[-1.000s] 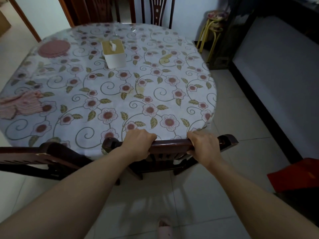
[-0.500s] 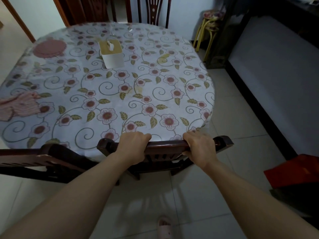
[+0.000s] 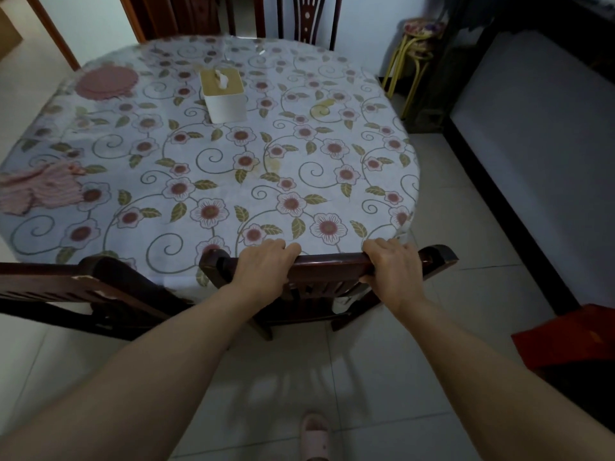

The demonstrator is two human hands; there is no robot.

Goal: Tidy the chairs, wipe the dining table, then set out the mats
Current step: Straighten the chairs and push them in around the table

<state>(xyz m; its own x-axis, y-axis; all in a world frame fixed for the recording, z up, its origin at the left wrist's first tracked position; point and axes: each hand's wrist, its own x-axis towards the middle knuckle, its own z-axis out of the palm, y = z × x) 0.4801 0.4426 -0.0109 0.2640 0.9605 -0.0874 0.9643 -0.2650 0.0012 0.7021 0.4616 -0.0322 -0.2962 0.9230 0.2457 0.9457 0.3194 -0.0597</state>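
Note:
A dark wooden chair (image 3: 332,266) stands at the near edge of the round table (image 3: 213,161), which wears a flowered cloth. My left hand (image 3: 263,266) grips the chair's top rail near its left end. My right hand (image 3: 392,271) grips the same rail near its right end. The chair's back sits tight against the table edge, its seat hidden beneath. A stack of round pink mats (image 3: 106,82) lies at the table's far left. A pink striped cloth (image 3: 40,189) lies at the left edge.
A second dark chair (image 3: 83,291) stands at the near left, two more (image 3: 307,18) at the far side. A white tissue box (image 3: 223,94) sits mid-table. Stacked stools (image 3: 421,44) stand far right, a dark bench (image 3: 532,154) along the right, a red object (image 3: 565,334) on the floor.
The chair's back has slid slightly left and closer under the table edge, with both hands still gripping the rail.

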